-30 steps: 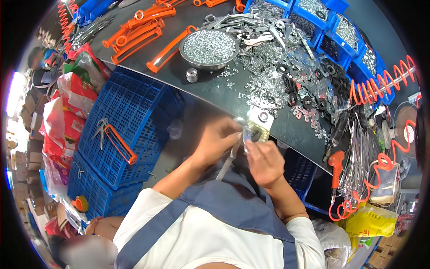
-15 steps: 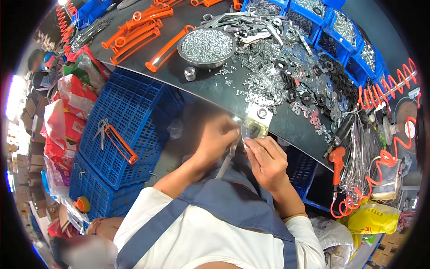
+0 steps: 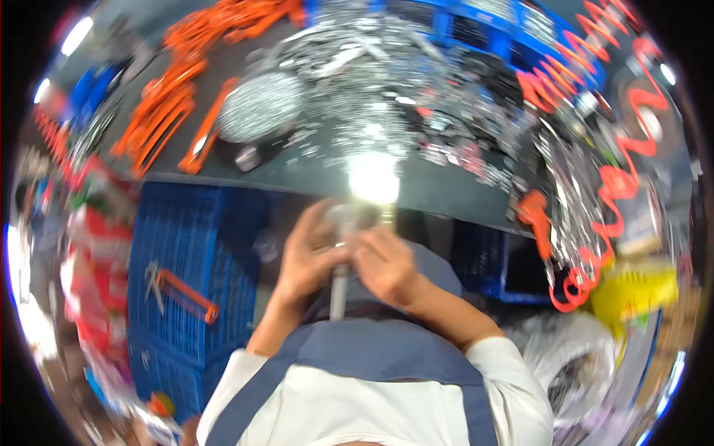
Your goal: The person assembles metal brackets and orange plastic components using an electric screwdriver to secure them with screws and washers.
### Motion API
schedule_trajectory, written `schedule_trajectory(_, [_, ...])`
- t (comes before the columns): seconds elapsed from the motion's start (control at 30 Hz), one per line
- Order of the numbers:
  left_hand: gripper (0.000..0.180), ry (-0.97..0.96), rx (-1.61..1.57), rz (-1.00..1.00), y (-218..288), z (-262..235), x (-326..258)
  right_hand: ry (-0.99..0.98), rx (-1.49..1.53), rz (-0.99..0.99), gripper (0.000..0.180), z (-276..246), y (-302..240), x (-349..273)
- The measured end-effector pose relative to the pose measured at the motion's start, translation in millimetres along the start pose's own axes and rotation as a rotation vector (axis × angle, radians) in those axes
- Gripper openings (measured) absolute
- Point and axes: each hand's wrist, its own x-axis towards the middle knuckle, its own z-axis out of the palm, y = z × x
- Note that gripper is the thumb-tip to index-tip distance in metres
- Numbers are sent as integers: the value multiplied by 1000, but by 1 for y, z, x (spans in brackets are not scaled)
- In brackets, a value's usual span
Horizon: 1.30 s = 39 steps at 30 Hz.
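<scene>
On the blue plastic crate (image 3: 175, 223) lies one silver-armed orange tool (image 3: 190, 296), seemingly done. Before the dark table (image 3: 297, 171), our left hand (image 3: 303, 256) pinches, fingers closed, a long grey metal strip (image 3: 338, 293), seemingly unfinished; our right hand's (image 3: 387, 264) grip we cannot tell.

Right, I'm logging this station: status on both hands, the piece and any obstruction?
Left hand pinching metal strip. Right hand close beside, contact blurred. Glare-washed block just beyond both hands. No obstruction seen.
</scene>
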Motion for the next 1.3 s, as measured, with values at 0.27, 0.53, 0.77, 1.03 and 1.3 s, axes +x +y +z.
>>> schedule_trajectory(0.27, [60, 125, -66, 189, 26, -57, 10, 46, -933, 716, 17, -156, 132, -87])
schedule_trajectory(0.53, [53, -11, -44, 99, 10, -12, 15, -176, -1309, 998, 18, -263, 183, -201])
schedule_trajectory(0.77, [50, 31, -42, 110, 23, -18, 10, 357, -427, 1364, 20, -253, 104, -182])
schedule_trajectory(1.03, [56, -3, 65, 18, 18, 4, 17, 941, 522, 1331, 15, -124, 77, -169])
schedule_trajectory(1.3, [53, 43, 324, 231, 5, -8, 26, -156, 228, 494, 36, -101, -4, -40])
